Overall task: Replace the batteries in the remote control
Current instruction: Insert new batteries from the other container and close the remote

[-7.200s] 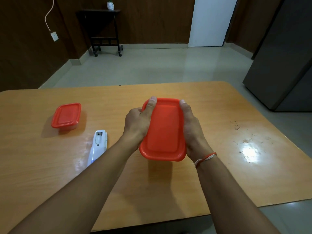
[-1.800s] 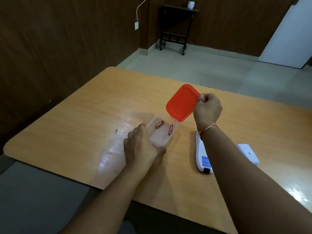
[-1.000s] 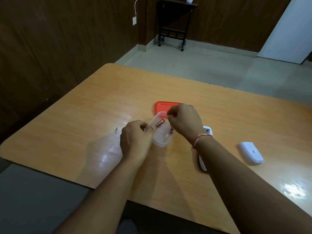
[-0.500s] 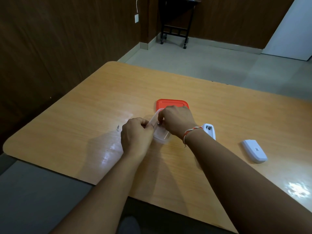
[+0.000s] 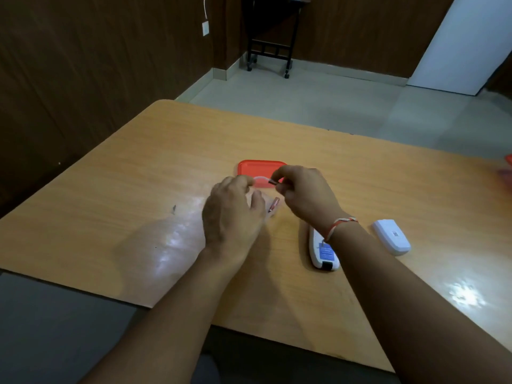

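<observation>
Nearest us on the tabletop (image 5: 110, 217) lies the white remote (image 5: 321, 253), back side up with its blue label showing, partly hidden under our right forearm; it lies where it lay half a second ago. Just to its right, apart from it, rests the white battery cover (image 5: 391, 236).

Our left hand (image 5: 232, 214) curls around the near side of the clear box (image 5: 267, 202), holding it steady on the tabletop. One battery (image 5: 274, 204) lies inside the box near its right wall.

Our right hand (image 5: 302, 194) has come up out of the box since the earlier picture, where its fingers were down inside. Now its thumb and fingertips pinch a second battery (image 5: 272, 182) above the box's far edge, clear of the box floor. A red and white thread band sits on that wrist.

Just beyond the box the red lid (image 5: 256, 169) lies flat on the tabletop, unchanged. Farther off stands a dark side table (image 5: 273, 48) against the wall, and a white door (image 5: 454, 42) to the right.
</observation>
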